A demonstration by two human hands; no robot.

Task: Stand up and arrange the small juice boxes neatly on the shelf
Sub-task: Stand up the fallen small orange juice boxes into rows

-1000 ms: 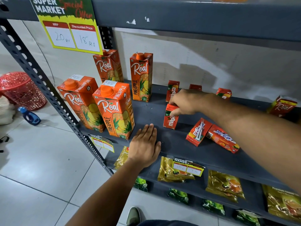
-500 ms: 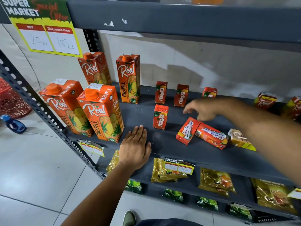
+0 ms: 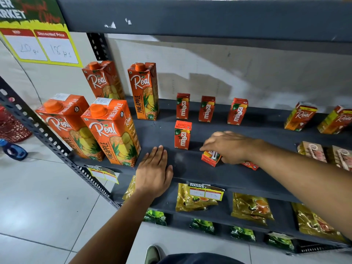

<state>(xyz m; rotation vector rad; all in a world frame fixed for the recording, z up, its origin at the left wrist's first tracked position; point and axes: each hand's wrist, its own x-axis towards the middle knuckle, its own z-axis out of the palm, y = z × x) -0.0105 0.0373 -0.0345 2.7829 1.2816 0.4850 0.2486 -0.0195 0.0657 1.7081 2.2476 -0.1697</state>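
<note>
Three small red Maaza juice boxes stand upright in a back row (image 3: pixel 182 106), (image 3: pixel 206 109), (image 3: pixel 237 111) on the grey shelf (image 3: pixel 190 168). A fourth (image 3: pixel 182 135) stands in front of them. My right hand (image 3: pixel 228 146) closes over a small red juice box (image 3: pixel 211 158) lying on its side; another lying box (image 3: pixel 250 165) peeks out under my wrist. My left hand (image 3: pixel 155 171) rests flat on the shelf's front edge, holding nothing. Two small Real boxes (image 3: pixel 300 116), (image 3: pixel 336 120) lean at the back right.
Several tall orange Real pineapple cartons (image 3: pixel 112 133) stand at the shelf's left. Beige boxes with straws (image 3: pixel 312 150) lie at the right. Gold and green packets (image 3: pixel 196 198) fill the lower shelves. A red basket (image 3: pixel 11 128) and a blue bottle (image 3: pixel 13 150) sit on the floor.
My right hand left the upright front box, moved right and came down onto the lying box. The view shifted right. My left hand stayed flat on the shelf.
</note>
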